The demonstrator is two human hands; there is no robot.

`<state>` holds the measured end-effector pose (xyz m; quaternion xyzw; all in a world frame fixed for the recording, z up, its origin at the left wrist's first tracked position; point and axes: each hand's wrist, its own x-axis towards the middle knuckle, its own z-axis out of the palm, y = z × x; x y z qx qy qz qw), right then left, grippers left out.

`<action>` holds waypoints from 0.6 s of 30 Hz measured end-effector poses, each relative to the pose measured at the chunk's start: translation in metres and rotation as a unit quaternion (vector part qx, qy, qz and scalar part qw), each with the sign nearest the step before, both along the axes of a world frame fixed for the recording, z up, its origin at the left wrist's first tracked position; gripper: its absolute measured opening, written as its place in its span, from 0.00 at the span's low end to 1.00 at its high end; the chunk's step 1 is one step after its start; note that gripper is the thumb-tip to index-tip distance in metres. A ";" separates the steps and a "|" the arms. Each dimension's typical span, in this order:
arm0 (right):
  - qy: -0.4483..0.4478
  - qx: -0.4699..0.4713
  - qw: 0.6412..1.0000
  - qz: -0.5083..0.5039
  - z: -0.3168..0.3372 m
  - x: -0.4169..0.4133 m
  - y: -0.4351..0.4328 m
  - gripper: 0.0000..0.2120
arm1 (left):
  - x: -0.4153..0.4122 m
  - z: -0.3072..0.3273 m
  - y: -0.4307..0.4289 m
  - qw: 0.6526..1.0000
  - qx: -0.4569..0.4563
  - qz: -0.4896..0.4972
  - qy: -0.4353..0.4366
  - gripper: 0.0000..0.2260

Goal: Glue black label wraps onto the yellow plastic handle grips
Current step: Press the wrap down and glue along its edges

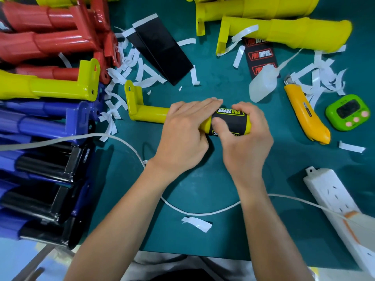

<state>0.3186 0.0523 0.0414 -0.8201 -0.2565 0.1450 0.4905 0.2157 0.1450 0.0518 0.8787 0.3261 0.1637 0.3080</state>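
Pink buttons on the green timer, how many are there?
3 pink buttons, in a row under the screen of the green timer, right of the yellow knife: one left, one middle, one right. None looks hidden.

Handle grip (148, 113) lies crosswise on mat (203, 175) before me. My left hand (182, 130) over its middle, my right hand (245, 138) round its right end, thumb on label wrap (230, 122) around that end. Piled grips (40, 122) at my left. Glue bottle (262, 84), knife (302, 114), timer (348, 112) to right, in that order. Loose labels (260, 55) behind bottle. Power strip (332, 195) near right; cable (119, 138) runs beneath my forearms.
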 end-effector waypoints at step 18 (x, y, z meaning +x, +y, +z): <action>0.126 0.019 0.980 0.150 -0.001 0.034 -0.027 0.31 | 0.002 0.000 0.001 1.000 0.018 0.010 0.003 0.35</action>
